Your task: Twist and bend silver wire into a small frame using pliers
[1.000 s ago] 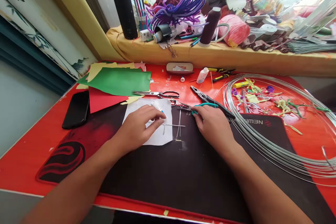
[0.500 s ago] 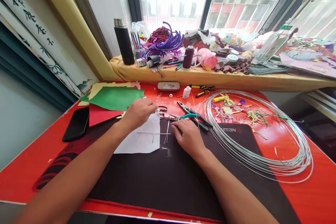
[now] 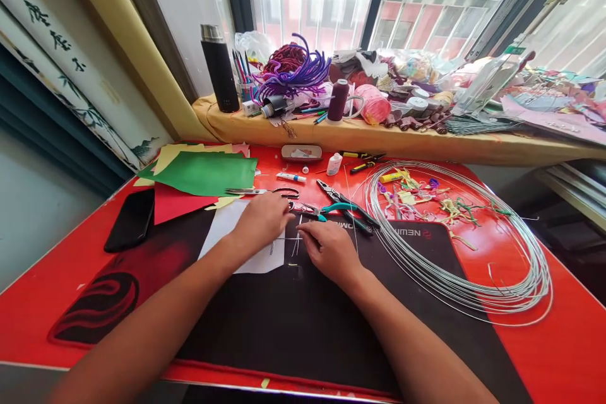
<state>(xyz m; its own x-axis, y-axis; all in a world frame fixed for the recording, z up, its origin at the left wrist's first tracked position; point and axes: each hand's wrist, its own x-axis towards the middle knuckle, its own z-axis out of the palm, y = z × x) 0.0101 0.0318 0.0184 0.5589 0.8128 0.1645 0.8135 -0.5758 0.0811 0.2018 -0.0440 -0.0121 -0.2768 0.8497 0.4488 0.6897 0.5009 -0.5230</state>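
My left hand (image 3: 266,222) is over the white paper (image 3: 259,259), its fingers pinched together; whatever they hold is too small to make out. Facing it, my right hand (image 3: 332,247) has thumb and forefinger closed at the short thin wires (image 3: 297,245). These wires cross one another at the paper's right edge. Just behind the hands are teal-handled pliers (image 3: 338,207) and larger dark pliers (image 3: 348,205). Scissors (image 3: 286,193) lie beyond the left hand, partly hidden by it. A small white and blue tube (image 3: 291,177) rests behind the scissors.
A big coil of silvery wire (image 3: 516,293) covers the right side, with thread scraps (image 3: 411,192) inside its loop. Left are a phone (image 3: 130,221) and coloured sheets (image 3: 203,172). A small white bottle (image 3: 334,164) stands at the back, below a cluttered sill (image 3: 265,132).
My left hand has come back toward me and right, uncovering the scissors. The tube now shows on the table behind it. My right hand has moved left to the wires.
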